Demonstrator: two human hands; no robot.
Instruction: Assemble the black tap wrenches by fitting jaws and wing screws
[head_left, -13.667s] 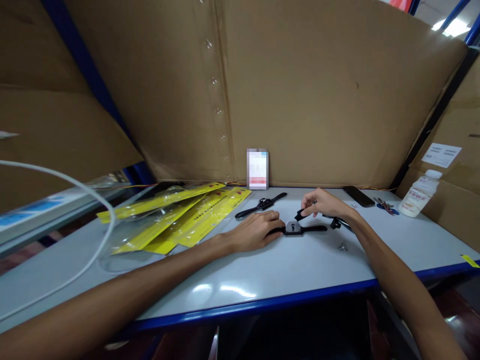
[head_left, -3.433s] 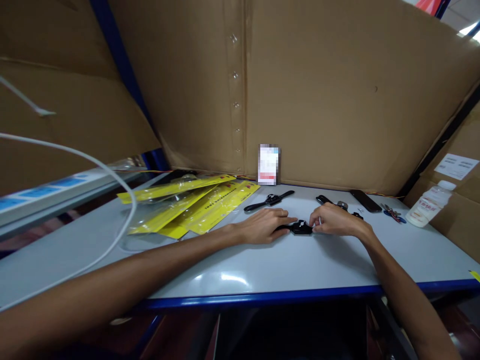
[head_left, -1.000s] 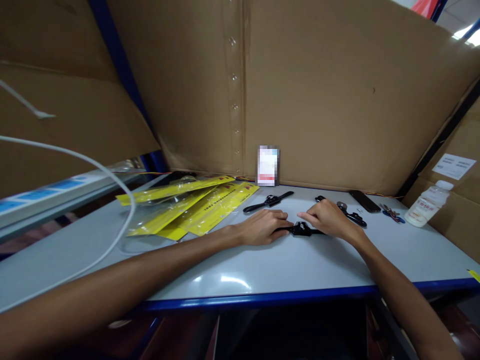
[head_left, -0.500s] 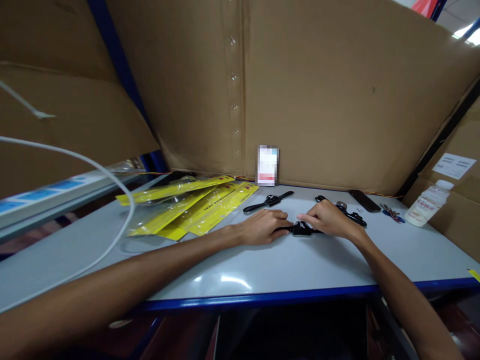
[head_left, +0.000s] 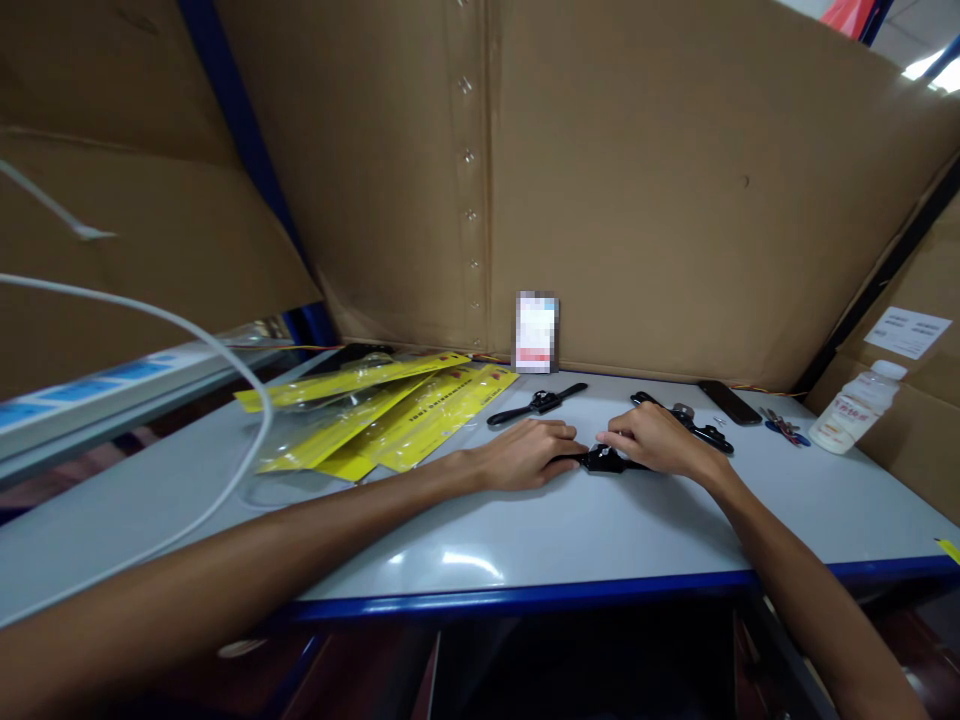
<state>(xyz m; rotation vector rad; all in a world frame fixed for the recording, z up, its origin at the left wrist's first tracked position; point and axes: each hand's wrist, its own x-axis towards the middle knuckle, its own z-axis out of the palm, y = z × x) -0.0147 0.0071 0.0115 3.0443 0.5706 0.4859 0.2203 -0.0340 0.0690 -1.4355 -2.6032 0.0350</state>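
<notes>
A black spokeshave (head_left: 603, 459) lies on the table between my two hands. My left hand (head_left: 529, 454) is closed round its left handle, back of the hand up. My right hand (head_left: 651, 436) is bent over the right side, with thumb and fingertips pinched at the small metal adjusting screw in the middle of the body. The curled fingers hide part of the right handle. Behind my left hand lies a second black spokeshave (head_left: 537, 404). Another one (head_left: 703, 432) rests beyond my right hand, partly covered by it.
Yellow-backed clear plastic packages (head_left: 420, 415) are piled at the left, near a white cable (head_left: 259, 420). A phone (head_left: 535, 333) leans on the cardboard wall (head_left: 637, 180). To the right are a dark flat object (head_left: 729, 402), scissors (head_left: 784, 427) and a white-capped bottle (head_left: 855, 412).
</notes>
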